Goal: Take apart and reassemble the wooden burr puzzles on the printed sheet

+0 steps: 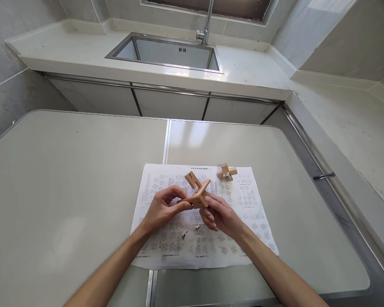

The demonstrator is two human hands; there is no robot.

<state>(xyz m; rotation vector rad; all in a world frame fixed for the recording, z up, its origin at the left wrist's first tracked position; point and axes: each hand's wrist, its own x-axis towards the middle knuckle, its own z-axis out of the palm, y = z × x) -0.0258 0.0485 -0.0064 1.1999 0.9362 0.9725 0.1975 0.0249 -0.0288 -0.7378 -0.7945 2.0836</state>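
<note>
Several flat wooden pieces are joined in a wooden puzzle (199, 197) held between both hands above a printed sheet (243, 221). My left hand (166, 205) pinches its left end between thumb and fingers. At its right side my right hand (219, 212) grips it, fingers curled. One slotted piece with a dark mark sticks up toward the upper left. A separate block puzzle of crossed wooden bars (226, 172) rests on the sheet's upper right. Two small dark-and-light bits, too small to make out, lie on the sheet below the hands.
The sheet lies on a pale table (67, 183) with a metal seam down its middle. Beyond the table's far edge are a counter (243, 76), a sink (166, 51) and a faucet (205, 32). Another counter runs along the right.
</note>
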